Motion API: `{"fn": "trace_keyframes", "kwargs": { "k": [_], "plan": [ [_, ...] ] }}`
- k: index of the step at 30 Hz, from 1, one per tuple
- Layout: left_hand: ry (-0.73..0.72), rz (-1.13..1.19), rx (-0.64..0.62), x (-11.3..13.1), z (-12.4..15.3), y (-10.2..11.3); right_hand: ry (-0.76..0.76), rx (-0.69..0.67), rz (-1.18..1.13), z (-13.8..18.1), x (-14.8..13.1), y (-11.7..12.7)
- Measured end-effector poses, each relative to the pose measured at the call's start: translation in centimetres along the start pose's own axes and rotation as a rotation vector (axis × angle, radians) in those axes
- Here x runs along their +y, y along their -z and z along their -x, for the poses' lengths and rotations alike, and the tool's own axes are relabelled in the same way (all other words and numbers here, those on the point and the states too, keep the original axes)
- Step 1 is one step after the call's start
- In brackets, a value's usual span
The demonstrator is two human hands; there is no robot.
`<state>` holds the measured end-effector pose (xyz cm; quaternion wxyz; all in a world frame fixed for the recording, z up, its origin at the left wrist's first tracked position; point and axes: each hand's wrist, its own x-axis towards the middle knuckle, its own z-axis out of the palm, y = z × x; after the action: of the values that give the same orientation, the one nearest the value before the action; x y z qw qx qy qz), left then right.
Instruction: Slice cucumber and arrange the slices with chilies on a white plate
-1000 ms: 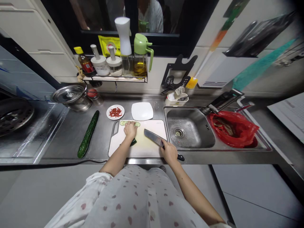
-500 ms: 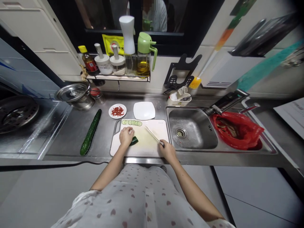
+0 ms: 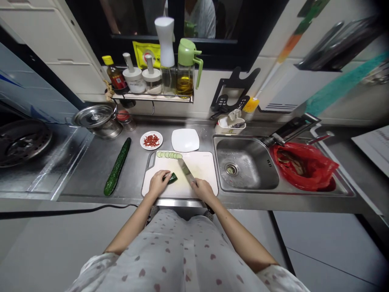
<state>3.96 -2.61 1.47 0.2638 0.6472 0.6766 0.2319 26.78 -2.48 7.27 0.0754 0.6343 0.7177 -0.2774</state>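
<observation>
We are working with two hands at one white cutting board (image 3: 203, 166). Our left hand (image 3: 158, 183) is pressing down on one short cucumber piece (image 3: 172, 177) near the middle of the board, with the fingers curled close together on top of it. Our right hand (image 3: 202, 188) is holding one knife (image 3: 185, 171), with the fingers wrapped tight around the handle (the hand is hiding it). The blade is lying just to the right of the piece's cut end. One row of round slices (image 3: 169, 155) is sitting along the far edge of the board. We are counting about six, but they overlap. One whole cucumber (image 3: 118, 166) is lying on the counter to the left. Two dishes are sitting behind the board: one small dish (image 3: 143, 142) of red bits and one square white plate (image 3: 185, 140).
</observation>
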Motion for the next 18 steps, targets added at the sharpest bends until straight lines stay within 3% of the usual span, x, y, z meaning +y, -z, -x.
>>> {"fn": "trace_keyframes", "kwargs": {
  "k": [11,18],
  "plan": [
    [-0.19,-0.01,0.012,-0.6,0.7,-1.3,0.038,-0.042,0.052,1.5,-2.9,0.3],
    [-0.345,-0.01,0.194,-1.8,0.6,-2.8,0.067,-0.068,0.06,1.6,-3.9,0.4]
  ]
}}
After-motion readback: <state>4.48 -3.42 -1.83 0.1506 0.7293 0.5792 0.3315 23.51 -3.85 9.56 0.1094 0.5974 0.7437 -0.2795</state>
